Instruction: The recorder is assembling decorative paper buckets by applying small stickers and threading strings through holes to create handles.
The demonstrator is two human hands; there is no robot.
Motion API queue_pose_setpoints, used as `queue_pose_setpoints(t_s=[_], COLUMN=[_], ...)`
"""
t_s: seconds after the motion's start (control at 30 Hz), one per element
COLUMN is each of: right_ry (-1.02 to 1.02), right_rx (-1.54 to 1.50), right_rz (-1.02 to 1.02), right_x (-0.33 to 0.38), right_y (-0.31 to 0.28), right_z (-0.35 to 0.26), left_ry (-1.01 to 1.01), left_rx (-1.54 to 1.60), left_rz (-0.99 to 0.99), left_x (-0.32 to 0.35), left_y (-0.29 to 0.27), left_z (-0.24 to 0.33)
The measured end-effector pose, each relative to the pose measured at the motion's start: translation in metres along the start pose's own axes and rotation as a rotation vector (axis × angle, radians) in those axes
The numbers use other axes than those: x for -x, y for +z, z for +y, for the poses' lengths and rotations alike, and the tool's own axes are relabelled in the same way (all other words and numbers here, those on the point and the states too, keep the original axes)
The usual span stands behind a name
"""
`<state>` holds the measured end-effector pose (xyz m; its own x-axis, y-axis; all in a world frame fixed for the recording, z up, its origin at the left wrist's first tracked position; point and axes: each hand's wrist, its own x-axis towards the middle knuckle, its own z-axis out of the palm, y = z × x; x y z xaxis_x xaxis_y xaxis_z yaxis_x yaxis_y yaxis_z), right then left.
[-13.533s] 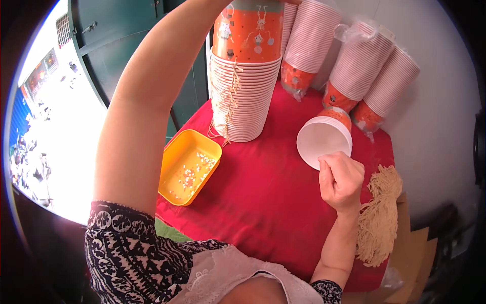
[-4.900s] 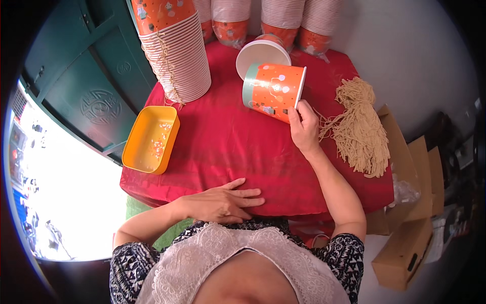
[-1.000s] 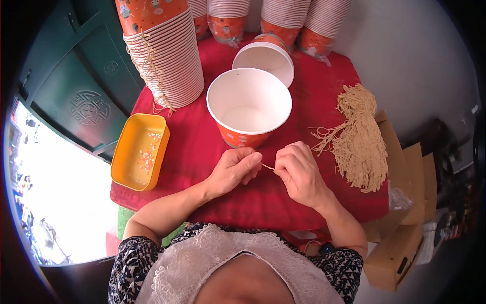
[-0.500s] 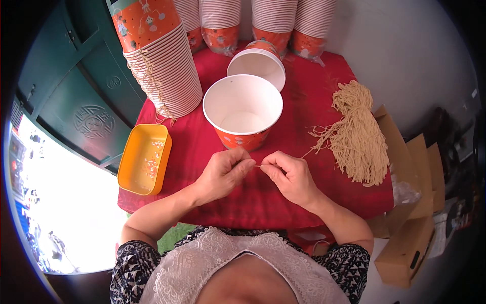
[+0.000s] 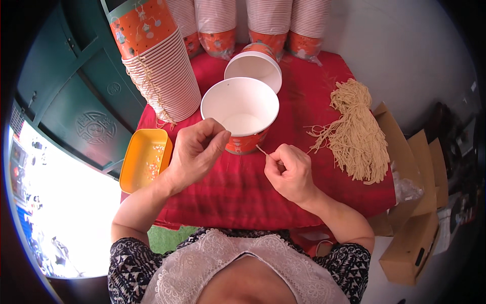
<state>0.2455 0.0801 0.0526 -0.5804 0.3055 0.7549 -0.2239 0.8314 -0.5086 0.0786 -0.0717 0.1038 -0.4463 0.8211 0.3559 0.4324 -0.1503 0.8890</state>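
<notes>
My right hand point(image 5: 289, 173) is closed on a thin beige cord point(image 5: 261, 150), whose short end sticks out from the fingers toward the upper left. My left hand point(image 5: 198, 152) is raised in front of the bucket, thumb and forefinger brought together. Whatever may sit between those fingertips is too small to make out. Just beyond both hands stands an orange paper bucket point(image 5: 243, 144), upright, with a white inside. A hank of beige cords point(image 5: 360, 137) lies at the table's right, with loose strands reaching toward my right hand.
A yellow tub point(image 5: 129, 169) with small white and orange bits is at the left. Behind it rises a tall stack of paper buckets point(image 5: 164, 76). Another bucket point(image 5: 253, 71) lies on its side; wrapped stacks point(image 5: 217, 23) line the back. Cardboard boxes point(image 5: 412, 248) stand right of the red-covered table point(image 5: 233, 205).
My hands have drawn apart. The left has moved up and leftward, off the cord; the right has shifted slightly, and the cord's end now points free.
</notes>
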Motion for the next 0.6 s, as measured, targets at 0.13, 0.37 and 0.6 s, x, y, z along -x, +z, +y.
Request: queue_pose_setpoints(t_s=[0.13, 0.37, 0.6], right_ry=[-0.059, -0.058, -0.063], right_rx=[0.114, 0.155, 0.131], right_rz=[0.021, 0.034, 0.052], right_x=[-0.003, -0.005, -0.007], right_y=[0.006, 0.010, 0.014], right_z=[0.006, 0.012, 0.015], left_ry=[0.085, 0.122, 0.088], left_rx=[-0.046, -0.092, -0.061], left_rz=[0.047, 0.072, 0.074], left_x=[-0.008, -0.014, -0.017], left_y=[-0.003, -0.007, -0.007], left_z=[0.001, -0.003, -0.008])
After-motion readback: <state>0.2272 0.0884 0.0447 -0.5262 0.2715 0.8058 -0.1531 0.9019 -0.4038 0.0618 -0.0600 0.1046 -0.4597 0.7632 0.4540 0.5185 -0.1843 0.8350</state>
